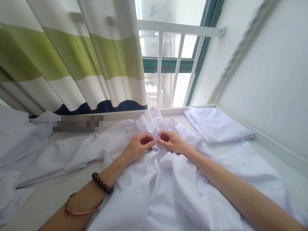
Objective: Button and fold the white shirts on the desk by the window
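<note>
Lying spread on the pale tabletop [42, 200], the white collared shirt [134, 192] seems placed face-up so its front is reachable. Just below its collar [150, 120], the left hand [138, 147] and right hand [173, 141] pinch cloth between thumb and fingers, tips nearly meeting, apparently for fine control; forearms angle inward over the shirt. Folded white fabric [216, 125] lies to the shirt's right.

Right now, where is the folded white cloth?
In the head view, the folded white cloth lies right of the right hand, near the far right corner of the white surface.
</note>
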Demonstrator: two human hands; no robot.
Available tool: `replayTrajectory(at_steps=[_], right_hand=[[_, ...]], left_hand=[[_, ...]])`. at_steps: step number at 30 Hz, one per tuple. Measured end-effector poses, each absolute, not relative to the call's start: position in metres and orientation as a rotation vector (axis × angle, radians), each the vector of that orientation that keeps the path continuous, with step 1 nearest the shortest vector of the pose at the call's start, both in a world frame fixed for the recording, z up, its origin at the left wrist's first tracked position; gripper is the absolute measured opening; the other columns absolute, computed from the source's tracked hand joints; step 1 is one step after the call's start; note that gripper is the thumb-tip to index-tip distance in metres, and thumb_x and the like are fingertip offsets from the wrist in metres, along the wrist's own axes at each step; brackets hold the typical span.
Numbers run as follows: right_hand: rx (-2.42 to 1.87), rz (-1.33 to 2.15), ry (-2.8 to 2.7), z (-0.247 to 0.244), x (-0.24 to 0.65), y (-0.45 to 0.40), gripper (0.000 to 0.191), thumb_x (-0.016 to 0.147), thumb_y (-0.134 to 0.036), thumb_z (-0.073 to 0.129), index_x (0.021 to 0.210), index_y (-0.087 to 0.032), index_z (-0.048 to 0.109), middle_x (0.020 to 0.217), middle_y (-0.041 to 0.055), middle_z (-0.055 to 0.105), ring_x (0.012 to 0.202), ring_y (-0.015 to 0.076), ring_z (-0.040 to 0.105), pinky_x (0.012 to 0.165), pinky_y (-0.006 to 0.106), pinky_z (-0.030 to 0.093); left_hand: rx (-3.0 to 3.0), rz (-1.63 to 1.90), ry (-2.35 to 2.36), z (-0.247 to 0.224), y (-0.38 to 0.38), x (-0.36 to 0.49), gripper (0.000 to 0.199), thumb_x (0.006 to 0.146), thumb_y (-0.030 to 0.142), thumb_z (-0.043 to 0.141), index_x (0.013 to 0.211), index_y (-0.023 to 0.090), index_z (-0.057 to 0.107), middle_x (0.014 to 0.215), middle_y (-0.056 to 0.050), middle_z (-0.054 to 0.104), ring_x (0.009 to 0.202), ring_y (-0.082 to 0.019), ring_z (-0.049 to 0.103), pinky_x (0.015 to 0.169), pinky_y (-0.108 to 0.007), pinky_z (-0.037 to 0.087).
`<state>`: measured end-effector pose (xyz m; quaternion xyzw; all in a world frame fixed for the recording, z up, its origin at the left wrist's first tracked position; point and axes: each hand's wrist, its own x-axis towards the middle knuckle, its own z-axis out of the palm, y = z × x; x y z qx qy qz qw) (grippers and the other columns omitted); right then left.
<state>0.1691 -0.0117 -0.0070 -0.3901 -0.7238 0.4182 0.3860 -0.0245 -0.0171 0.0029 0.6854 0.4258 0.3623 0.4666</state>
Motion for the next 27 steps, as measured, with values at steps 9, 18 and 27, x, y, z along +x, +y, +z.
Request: replayTrajectory(at_steps=[9,18,27], right_hand=[[-0.989,1.207,-1.817,0.000,0.170,-0.014,0.015,0.078,-0.033,0.060,0.077,-0.018,0.055,0.054,-0.0065,0.047,0.049,0.0080,0.040,0.047,0.022,0.029],[-0.962,1.348,-1.703,0.006,0.171,-0.016,0.018,0.073,-0.034,0.063,0.074,-0.018,0.055,0.048,-0.0085,0.045,0.045,0.0070,0.037,0.047,0.022,0.027],[-0.948,1.277,-1.653,0.005,0.170,-0.017,0.021,0.072,-0.035,0.067,0.074,-0.017,0.057,0.053,-0.0076,0.046,0.045,0.0057,0.036,0.044,0.022,0.025]], left_hand=[[1.743,0.901,1.047,0.001,-0.017,-0.024,0.023,0.072,0.035,0.072,0.080,0.015,0.064,0.075,-0.002,0.066,0.067,-0.015,0.063,0.067,-0.026,0.052],[1.754,0.910,1.064,-0.002,-0.016,-0.024,0.025,0.075,0.040,0.071,0.082,0.016,0.065,0.074,0.000,0.066,0.062,-0.014,0.064,0.063,-0.024,0.052],[1.803,0.955,1.088,-0.006,-0.014,-0.024,0.028,0.076,0.043,0.071,0.082,0.016,0.068,0.071,0.000,0.068,0.059,-0.014,0.064,0.060,-0.023,0.053]])
